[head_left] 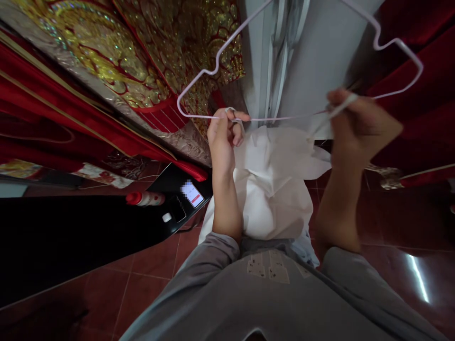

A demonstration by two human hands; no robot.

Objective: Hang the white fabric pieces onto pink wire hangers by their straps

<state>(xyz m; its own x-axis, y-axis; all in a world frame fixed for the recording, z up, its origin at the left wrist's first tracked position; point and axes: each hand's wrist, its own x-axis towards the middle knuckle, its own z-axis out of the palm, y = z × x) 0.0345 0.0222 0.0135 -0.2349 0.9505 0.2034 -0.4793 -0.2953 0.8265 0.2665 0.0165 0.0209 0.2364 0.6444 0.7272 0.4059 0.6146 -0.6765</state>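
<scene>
A thin white wire hanger (213, 71) hangs in front of me at chest height. My left hand (223, 137) is closed, pinching a white strap looped over the hanger's lower bar. My right hand (359, 125) is closed on another white strap at the bar's right part. A white garment (273, 184) droops below the bar between my forearms. Both arms wear grey sleeves.
Red garments with gold embroidery (117, 61) hang at the left and dark red velvet (415, 42) at the right. A black table (71, 232) at the left carries a phone (192, 194), a red-capped bottle (145, 198) and a small white object. The floor is red tile (152, 265).
</scene>
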